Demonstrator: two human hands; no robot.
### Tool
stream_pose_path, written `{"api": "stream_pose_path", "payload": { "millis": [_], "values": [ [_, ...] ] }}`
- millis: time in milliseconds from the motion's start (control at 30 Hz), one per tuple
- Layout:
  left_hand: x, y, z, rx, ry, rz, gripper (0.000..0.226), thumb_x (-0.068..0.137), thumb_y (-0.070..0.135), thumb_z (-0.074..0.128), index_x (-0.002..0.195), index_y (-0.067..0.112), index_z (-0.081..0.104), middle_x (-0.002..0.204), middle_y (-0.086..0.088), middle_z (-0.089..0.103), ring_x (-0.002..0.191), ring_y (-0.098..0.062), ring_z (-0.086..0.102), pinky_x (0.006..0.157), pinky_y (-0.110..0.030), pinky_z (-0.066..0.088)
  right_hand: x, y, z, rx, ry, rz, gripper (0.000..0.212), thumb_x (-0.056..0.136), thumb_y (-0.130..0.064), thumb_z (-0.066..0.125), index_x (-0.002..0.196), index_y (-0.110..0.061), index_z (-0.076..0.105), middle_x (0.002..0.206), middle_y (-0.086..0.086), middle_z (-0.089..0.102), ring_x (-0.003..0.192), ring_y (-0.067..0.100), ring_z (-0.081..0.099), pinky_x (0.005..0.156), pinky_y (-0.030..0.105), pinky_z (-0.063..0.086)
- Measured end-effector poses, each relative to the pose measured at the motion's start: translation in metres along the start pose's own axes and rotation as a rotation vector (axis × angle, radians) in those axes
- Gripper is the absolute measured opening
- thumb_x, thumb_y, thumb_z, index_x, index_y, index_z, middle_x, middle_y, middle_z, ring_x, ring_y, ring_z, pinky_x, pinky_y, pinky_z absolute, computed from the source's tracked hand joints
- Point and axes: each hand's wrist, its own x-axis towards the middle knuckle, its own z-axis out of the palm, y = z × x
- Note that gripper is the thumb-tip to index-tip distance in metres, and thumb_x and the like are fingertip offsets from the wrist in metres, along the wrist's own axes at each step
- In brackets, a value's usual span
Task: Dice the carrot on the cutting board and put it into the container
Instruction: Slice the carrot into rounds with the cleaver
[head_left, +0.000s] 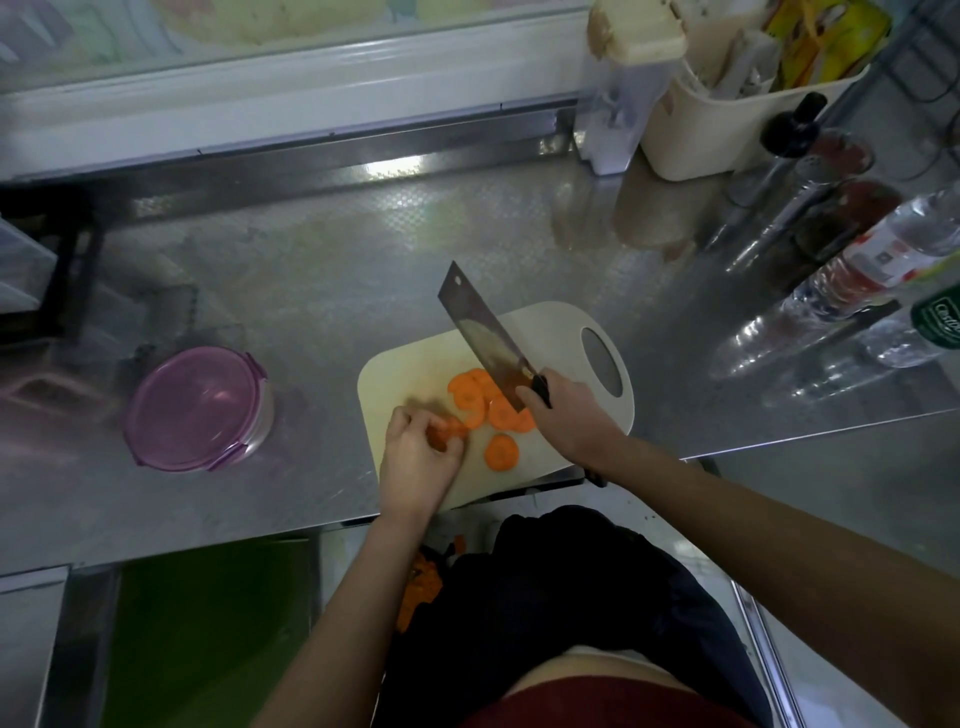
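On cutting board (410, 374) at counter's (311, 291) front edge, right hand (566, 421) gripping cleaver (483, 332), left hand (415, 457) pinching carrot slice (451, 427)

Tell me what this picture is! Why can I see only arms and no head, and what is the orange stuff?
There is no machine here, just a person cooking. The camera sits on their head and looks down, so you see only their arms. The left hand pinches a carrot piece on the white cutting board. The right hand holds a big knife, with its blade by the round carrot slices. That is the orange stuff. To the left, on the shiny metal counter, stands a container with its purple lid on. Bottles are at the right.
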Motion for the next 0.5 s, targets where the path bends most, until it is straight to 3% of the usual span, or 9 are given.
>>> {"api": "stream_pose_path", "payload": {
  "millis": [133, 200, 333, 433, 500],
  "values": [
    [0.003, 0.003, 0.006, 0.200, -0.029, 0.051, 0.032, 0.078, 0.037, 0.069, 0.099, 0.015, 0.060, 0.104, -0.006, 0.049, 0.104, -0.024, 0.044, 0.091, -0.032, 0.035, -0.002, 0.004, 0.003, 0.006, -0.019, -0.005, 0.024, 0.097, -0.034, 0.044, 0.088, -0.011, 0.046, 0.075, 0.003, 0.051, 0.072, 0.019, 0.048, 0.068, 0.030, 0.035],
    [0.007, 0.008, 0.008, 0.204, -0.078, 0.069, 0.039, 0.078, 0.037, 0.070, 0.108, 0.015, 0.059, 0.111, -0.007, 0.048, 0.108, -0.024, 0.043, 0.093, -0.034, 0.036, -0.002, 0.004, 0.005, 0.005, -0.028, -0.019, 0.023, 0.097, -0.033, 0.045, 0.089, -0.012, 0.046, 0.078, 0.004, 0.051, 0.074, 0.020, 0.049, 0.068, 0.030, 0.035],
    [0.014, 0.020, 0.011, 0.172, -0.169, 0.044, 0.019, 0.084, 0.027, 0.065, 0.095, 0.013, 0.061, 0.112, -0.004, 0.049, 0.104, -0.022, 0.050, 0.083, -0.034, 0.045, -0.003, 0.005, 0.008, 0.009, -0.038, -0.032, 0.022, 0.097, -0.032, 0.046, 0.086, -0.014, 0.044, 0.071, -0.003, 0.046, 0.069, 0.015, 0.047, 0.068, 0.028, 0.034],
    [0.013, 0.021, 0.012, 0.109, -0.124, 0.067, 0.008, 0.086, 0.017, 0.060, 0.085, 0.010, 0.058, 0.102, -0.005, 0.054, 0.093, -0.023, 0.053, 0.074, -0.031, 0.041, -0.003, 0.008, 0.010, 0.005, -0.047, -0.042, 0.021, 0.097, -0.032, 0.046, 0.085, -0.015, 0.045, 0.069, -0.005, 0.046, 0.064, 0.006, 0.044, 0.066, 0.026, 0.033],
    [0.010, 0.018, 0.009, 0.040, -0.083, 0.068, 0.007, 0.088, 0.012, 0.056, 0.085, 0.008, 0.053, 0.093, -0.007, 0.057, 0.086, -0.026, 0.055, 0.067, -0.029, 0.036, -0.003, 0.011, 0.013, 0.007, -0.056, -0.030, 0.022, 0.096, -0.033, 0.046, 0.085, -0.014, 0.045, 0.070, -0.003, 0.046, 0.065, 0.010, 0.045, 0.066, 0.026, 0.034]
  ]
}}
